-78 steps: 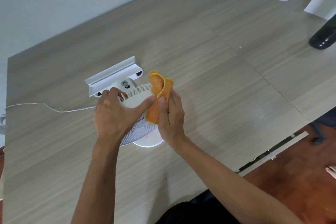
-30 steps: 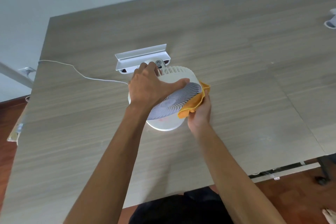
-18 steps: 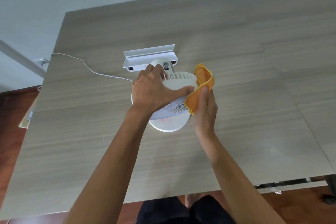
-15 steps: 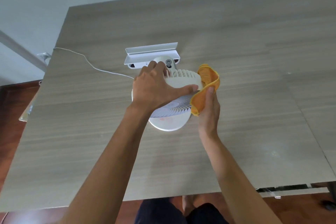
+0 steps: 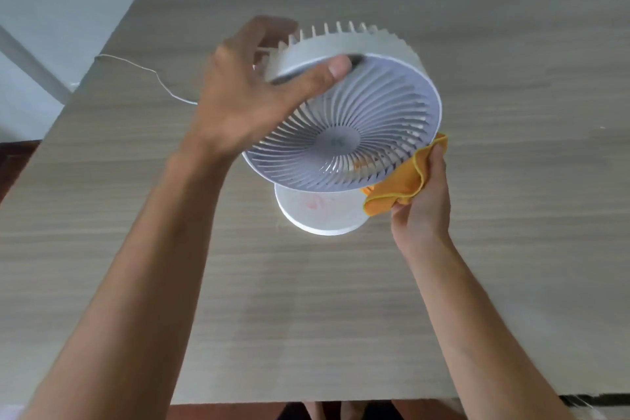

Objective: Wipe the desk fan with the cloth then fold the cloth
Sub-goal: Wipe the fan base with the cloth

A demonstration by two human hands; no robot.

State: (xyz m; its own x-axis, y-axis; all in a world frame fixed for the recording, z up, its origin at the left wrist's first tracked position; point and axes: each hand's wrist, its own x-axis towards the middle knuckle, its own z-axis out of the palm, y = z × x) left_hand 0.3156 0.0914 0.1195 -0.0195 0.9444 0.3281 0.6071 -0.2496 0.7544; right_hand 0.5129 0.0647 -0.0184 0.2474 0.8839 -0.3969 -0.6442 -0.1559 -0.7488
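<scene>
Over the middle of the wooden table [image 5: 511, 266] the left hand [image 5: 245, 102] reaches in from the near-left, thumb across the front rim and fingers behind, clamping the head of the white desk fan [image 5: 344, 133], grille tilted up toward the person; the right hand [image 5: 422, 204] comes up from below with the orange cloth [image 5: 399, 184] bunched in its fingers, pressed to the grille's lower-right edge; the fan's round base [image 5: 317, 215] sits on the table; bare tabletop lies on all sides; a white cord [image 5: 150, 73] trails off toward the far-left edge.
</scene>
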